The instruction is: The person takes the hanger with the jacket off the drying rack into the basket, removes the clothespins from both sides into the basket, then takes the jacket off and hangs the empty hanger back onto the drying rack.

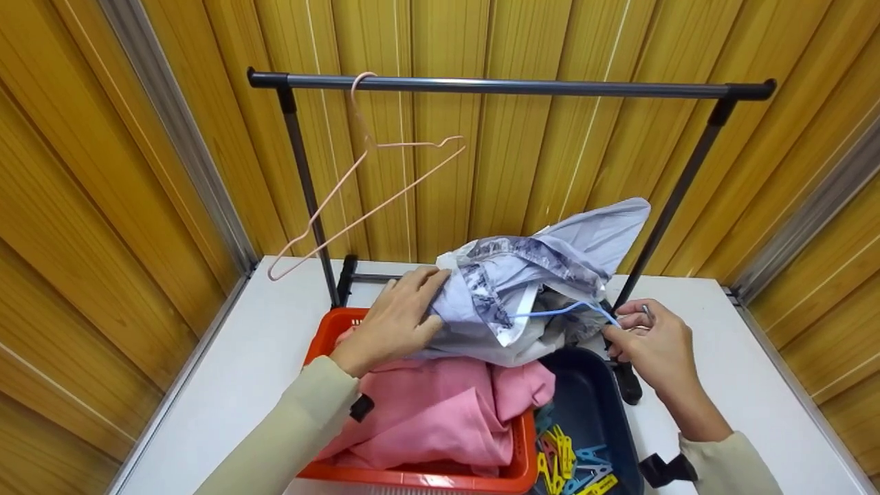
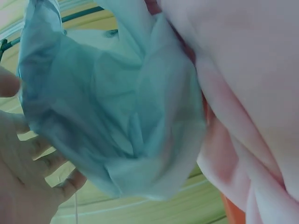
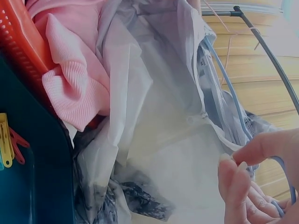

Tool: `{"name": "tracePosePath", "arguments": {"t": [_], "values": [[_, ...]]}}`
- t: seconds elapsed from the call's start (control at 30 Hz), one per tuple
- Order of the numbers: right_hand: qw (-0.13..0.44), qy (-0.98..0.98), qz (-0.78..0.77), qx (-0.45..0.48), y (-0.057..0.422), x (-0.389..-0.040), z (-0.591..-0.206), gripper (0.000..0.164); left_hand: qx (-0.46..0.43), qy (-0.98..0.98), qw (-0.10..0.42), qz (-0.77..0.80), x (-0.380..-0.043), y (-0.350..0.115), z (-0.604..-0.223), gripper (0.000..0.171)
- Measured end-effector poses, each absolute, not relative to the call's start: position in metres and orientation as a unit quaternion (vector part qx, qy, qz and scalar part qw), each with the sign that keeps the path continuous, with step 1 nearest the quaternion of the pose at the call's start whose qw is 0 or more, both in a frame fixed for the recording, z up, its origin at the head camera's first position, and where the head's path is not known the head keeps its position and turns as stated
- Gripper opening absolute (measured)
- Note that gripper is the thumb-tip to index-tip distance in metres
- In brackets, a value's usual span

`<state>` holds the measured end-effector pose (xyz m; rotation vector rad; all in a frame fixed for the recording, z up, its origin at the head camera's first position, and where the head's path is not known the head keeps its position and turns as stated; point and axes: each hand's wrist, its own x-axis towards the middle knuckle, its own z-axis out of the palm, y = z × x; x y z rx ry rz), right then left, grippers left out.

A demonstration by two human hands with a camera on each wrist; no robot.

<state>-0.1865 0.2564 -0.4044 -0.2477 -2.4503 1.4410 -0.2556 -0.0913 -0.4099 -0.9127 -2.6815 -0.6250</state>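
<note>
A pale grey-blue garment (image 1: 454,306) with dark patterned trim hangs bunched over the containers. My left hand (image 1: 399,309) touches its left side; in the left wrist view, spread fingers (image 2: 49,161) lie along the cloth (image 2: 112,88). Between thumb and fingers, my right hand (image 1: 653,347) pinches a light blue hanger (image 1: 550,313) at its right part. The hanger's left stretch runs into the garment and is hidden there. In the right wrist view, the hanger (image 3: 227,79) passes along the garment's edge, and the cloth's pale inside (image 3: 173,158) faces the camera.
A pink hanger (image 1: 370,141) hangs on the left of the dark rack's rail (image 1: 509,85). Pink clothing (image 1: 440,419) fills an orange basket (image 1: 419,479). Beside it, a navy bin (image 1: 581,392) holds several coloured clothespins (image 1: 564,447). Wood-look panels (image 1: 522,165) stand behind.
</note>
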Motion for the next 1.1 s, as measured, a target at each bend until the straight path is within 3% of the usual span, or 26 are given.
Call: {"name": "tracePosePath", "arguments": {"t": [0.13, 0.3, 0.47, 0.83, 1.1], "values": [[0.143, -0.844, 0.509, -0.094, 0.253, -0.187, -0.405, 0.028, -0.326, -0.911, 0.139, -0.211, -0.254, -0.080, -0.409, 0.064], [0.134, -0.844, 0.509, -0.102, 0.251, -0.187, -0.407, 0.031, -0.321, -0.912, 0.167, -0.195, -0.252, -0.063, -0.406, 0.087], [0.131, -0.843, 0.511, -0.103, 0.249, -0.187, -0.407, 0.031, -0.303, -0.918, 0.199, -0.161, -0.250, -0.047, -0.405, 0.097], [0.132, -0.838, 0.519, -0.104, 0.246, -0.186, -0.406, 0.030, -0.283, -0.920, 0.238, -0.128, -0.250, -0.026, -0.404, 0.097], [0.140, -0.835, 0.523, -0.098, 0.244, -0.184, -0.405, 0.030, -0.266, -0.927, 0.250, -0.086, -0.251, -0.014, -0.405, 0.084]]}}
